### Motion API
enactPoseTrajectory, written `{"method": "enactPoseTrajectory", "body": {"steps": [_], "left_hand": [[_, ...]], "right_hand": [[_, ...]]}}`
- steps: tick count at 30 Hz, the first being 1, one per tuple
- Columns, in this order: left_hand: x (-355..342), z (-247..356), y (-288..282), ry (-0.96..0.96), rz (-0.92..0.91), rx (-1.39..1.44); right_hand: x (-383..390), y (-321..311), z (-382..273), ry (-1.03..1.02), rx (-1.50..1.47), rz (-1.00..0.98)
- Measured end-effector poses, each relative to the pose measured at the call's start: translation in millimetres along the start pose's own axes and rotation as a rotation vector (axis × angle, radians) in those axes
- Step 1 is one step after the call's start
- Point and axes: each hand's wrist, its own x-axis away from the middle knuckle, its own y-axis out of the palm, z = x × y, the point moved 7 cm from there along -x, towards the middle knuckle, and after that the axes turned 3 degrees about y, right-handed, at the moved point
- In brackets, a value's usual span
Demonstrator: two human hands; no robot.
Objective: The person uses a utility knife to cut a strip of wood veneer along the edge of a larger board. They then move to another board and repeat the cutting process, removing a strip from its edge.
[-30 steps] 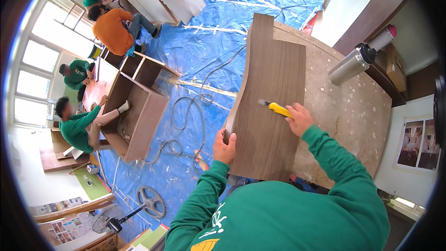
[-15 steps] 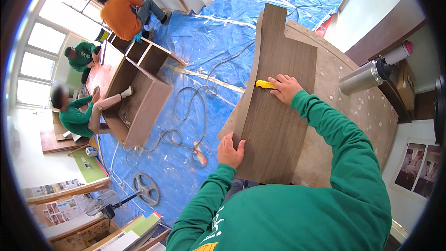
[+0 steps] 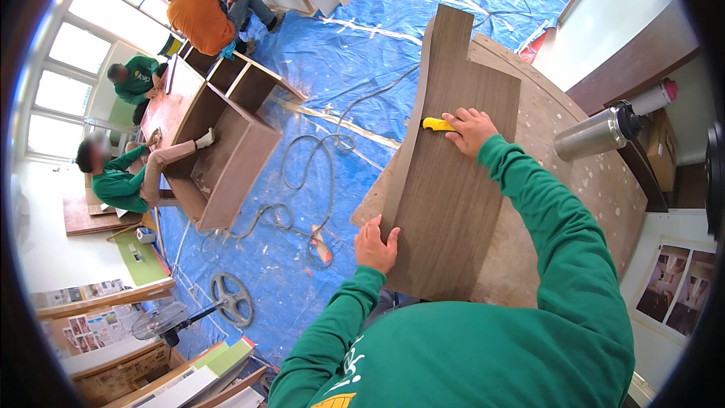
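Note:
A brown wood-grain board [image 3: 445, 219] with a wavy left edge lies on a pale, spotted worktop [image 3: 555, 193]. My left hand [image 3: 375, 245] grips the board's left edge near its lower part, thumb resting on the face. My right hand [image 3: 472, 132] is higher up, closed on a yellow-handled tool [image 3: 436, 125] held flat across the board against the curved edge; its working tip is hidden or too small to make out. A steel bottle [image 3: 581, 137] stands on the worktop to the right.
Co-workers [image 3: 200, 19] sit left around an unfinished wooden cabinet [image 3: 234, 174]. A grey cable [image 3: 328, 181] snakes over the blue floor sheet [image 3: 340, 75]. A standing fan [image 3: 162, 321] is lower left. A pink-lidded bottle [image 3: 649, 102] and cardboard box [image 3: 661, 151] are at the right.
My right hand has moved the yellow tool up and left onto the board's curved edge. My left hand sits lower along the edge. The view has shifted slightly.

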Motion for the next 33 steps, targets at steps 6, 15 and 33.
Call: {"method": "enactPoseTrajectory", "body": {"steps": [6, 15, 33], "left_hand": [[-3.7, 5.6, -10.6, -0.027, 0.037, 0.050], [-9.2, 10.4, -22.8, 0.023, 0.042, 0.051], [-20.2, -26.8, -83.1, -0.318, 0.314, 0.495]], "right_hand": [[-4.0, 1.2, 8.5, -0.011, 0.007, 0.033], [-8.6, -1.0, 10.1, 0.009, -0.002, -0.010], [22.4, -9.7, 49.0, 0.200, -0.016, 0.263]]}}
